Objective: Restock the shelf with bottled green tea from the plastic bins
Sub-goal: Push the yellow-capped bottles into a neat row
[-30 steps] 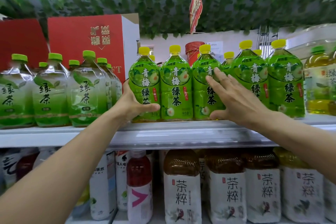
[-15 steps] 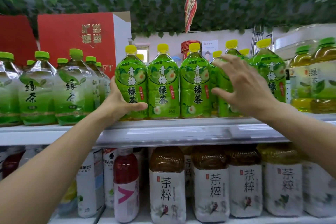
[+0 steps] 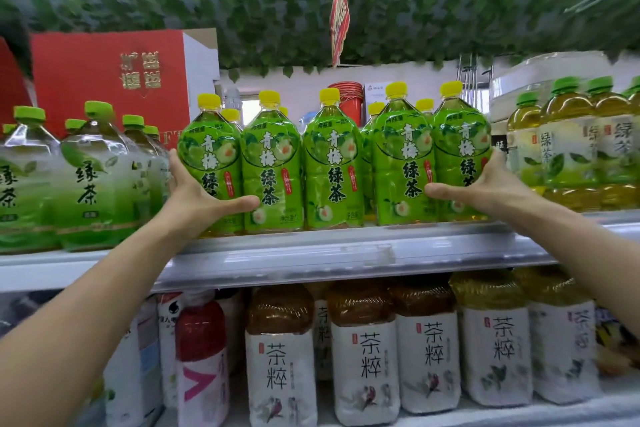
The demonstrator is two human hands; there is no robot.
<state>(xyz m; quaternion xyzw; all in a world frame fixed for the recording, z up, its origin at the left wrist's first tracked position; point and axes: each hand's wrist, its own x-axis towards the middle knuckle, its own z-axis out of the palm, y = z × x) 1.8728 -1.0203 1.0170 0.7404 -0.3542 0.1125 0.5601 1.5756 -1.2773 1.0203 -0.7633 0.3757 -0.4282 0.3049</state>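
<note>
Bottles of yellow-capped green tea stand upright in a row of five along the front lip of the upper shelf, long axes vertical, labels facing us, and we take that row as our landmark. At its left end our left hand cups the outermost bottle, palm against its outer flank and thumb hooked across the lower front; the other fingers are hidden behind it. At the right end our right hand mirrors this, palm on the outer flank of the last bottle, thumb laid across the front of that bottle toward its neighbour. So both hands grasp the row's end bottles, and the row lies directly between them, neither hand nearer than the other.

We judge the coming move to be a squeeze inward or a push back along the shelf; since force comes from both ends low down, the tall bottles could tip at the gaps.

Left of the row stand paler green-capped bottles. No plastic bins are in view.
</note>
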